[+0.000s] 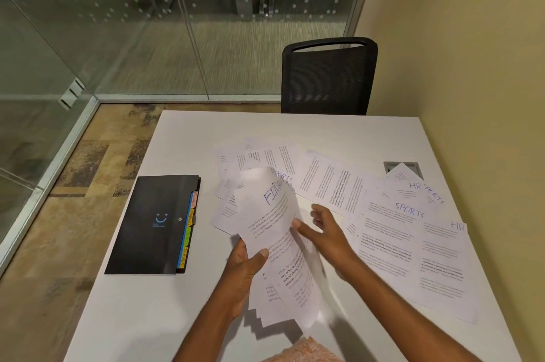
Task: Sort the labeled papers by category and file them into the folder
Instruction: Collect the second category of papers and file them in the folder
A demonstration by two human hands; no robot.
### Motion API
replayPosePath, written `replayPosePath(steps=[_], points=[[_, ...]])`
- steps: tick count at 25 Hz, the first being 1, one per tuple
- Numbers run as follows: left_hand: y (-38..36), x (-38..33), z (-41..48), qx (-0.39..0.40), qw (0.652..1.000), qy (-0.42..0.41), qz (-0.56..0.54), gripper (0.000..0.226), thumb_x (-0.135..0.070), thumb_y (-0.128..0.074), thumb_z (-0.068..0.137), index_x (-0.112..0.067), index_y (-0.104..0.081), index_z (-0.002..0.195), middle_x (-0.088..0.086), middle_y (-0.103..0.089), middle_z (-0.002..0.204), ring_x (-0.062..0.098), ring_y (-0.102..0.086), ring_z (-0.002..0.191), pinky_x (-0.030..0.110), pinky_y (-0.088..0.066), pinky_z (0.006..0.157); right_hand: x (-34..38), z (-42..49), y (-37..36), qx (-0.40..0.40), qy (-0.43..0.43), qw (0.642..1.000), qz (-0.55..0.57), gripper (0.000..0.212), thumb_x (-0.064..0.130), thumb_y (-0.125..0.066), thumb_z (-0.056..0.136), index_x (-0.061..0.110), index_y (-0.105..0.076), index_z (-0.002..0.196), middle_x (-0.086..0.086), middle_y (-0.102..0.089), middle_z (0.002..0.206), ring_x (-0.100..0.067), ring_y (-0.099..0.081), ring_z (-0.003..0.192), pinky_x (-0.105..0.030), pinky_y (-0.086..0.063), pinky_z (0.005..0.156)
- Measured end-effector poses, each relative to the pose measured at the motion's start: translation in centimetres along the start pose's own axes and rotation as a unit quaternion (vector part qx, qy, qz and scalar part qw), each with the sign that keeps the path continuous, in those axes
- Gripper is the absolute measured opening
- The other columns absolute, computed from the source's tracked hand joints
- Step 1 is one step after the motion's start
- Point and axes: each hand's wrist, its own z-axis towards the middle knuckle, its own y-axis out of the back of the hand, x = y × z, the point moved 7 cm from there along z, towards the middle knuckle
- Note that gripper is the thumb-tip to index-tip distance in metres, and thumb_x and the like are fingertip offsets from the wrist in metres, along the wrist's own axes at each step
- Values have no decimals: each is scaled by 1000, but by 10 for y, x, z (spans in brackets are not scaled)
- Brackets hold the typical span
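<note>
So we've got a fanned stack of white printed papers point(274, 232) up off the white tabletop point(141, 317), near its front edge. The left hand point(240, 270) grips the stack from the left side, thumb across the front sheet and the other fingers point(236, 246) curled behind it. That top sheet has "FINAN…" handwritten in blue and bows over at the top. The right hand point(326, 232) is just beside the stack's right edge, fingers spread and loose, thumb tip touching the sheet. It's a bit blurry there, but we don't see it gripping anything.

The black matte folder point(153, 220) lies flat and closed by the tabletop's left edge, well apart from both hands, with coloured index tabs point(188, 232) poking out its right side. One reads SPORTS.

More loose white sheets point(389, 243), marked SPORTS and HR, overlap in a mess across the middle and right edge. A black mesh-back chair point(327, 78) sits at the far edge.
</note>
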Motion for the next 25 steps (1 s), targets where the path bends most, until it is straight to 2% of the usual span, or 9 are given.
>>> replayPosePath(steps=[4,7,8,12,15,17,20,22,25], points=[[8,-8,-7,12,1000,-2,10,56,-16,-73,99,-29,-51,149,8,-72,136,33,-71,123,61,-58,100,-42,21,19,47,-138,987,74,91,71,-81,81,22,-50,151,1,-63,144,-23,-61,131,-39,-49,104],[15,-9,-10,2,1000,2,-5,50,-9,-66,102,-24,-53,147,8,-73,136,33,-72,121,55,-60,97,-45,24,17,104,-145,974,138,41,51,-73,99,16,-67,118,-1,-78,107,-13,-70,86,-26,-52,74],[18,-9,-11,-3,1000,2,-6,50,-8,-65,101,-24,-53,147,7,-73,135,33,-72,121,53,-61,96,-44,24,17,102,-144,973,152,33,44,-73,100,15,-70,115,-2,-78,104,-13,-68,83,-25,-50,70],[30,-9,-13,-28,1000,0,1,46,-8,-64,102,-26,-56,143,8,-74,133,31,-74,116,50,-62,90,-37,27,23,69,-113,975,179,41,20,-85,91,9,-71,129,-12,-78,116,-24,-69,97,-30,-55,80],[40,-6,-11,-38,999,5,13,47,-11,-64,103,-31,-54,144,6,-75,132,33,-74,116,57,-61,93,-32,26,26,75,-91,977,180,36,6,-83,91,1,-69,124,-20,-78,119,-31,-77,102,-37,-61,87],[45,-4,-9,-46,999,6,21,47,-12,-64,103,-32,-54,145,6,-74,133,32,-74,117,60,-60,97,-27,26,28,71,-70,981,165,47,14,-92,84,-4,-67,119,-22,-75,112,-34,-72,99,-40,-59,90],[45,-7,-5,-57,998,-3,40,39,-11,-62,105,-31,-59,138,2,-77,128,27,-74,116,55,-61,97,-32,33,28,58,-49,989,130,62,33,-102,70,7,-72,117,-24,-60,101,-31,-53,98,-49,-43,86],[42,-9,-2,-67,996,-6,54,33,-11,-61,106,-30,-61,133,-2,-79,121,26,-74,114,46,-63,90,-22,28,29,50,-31,989,133,45,19,-95,80,10,-75,118,-36,-67,104,-33,-62,93,-47,-50,86],[44,-10,5,-95,993,-15,73,26,-13,-61,106,-28,-63,128,-6,-81,111,24,-74,111,31,-64,75,-6,18,28,53,-3,989,141,35,-11,-74,91,3,-73,123,-21,-80,115,-30,-79,101,-35,-65,83]])
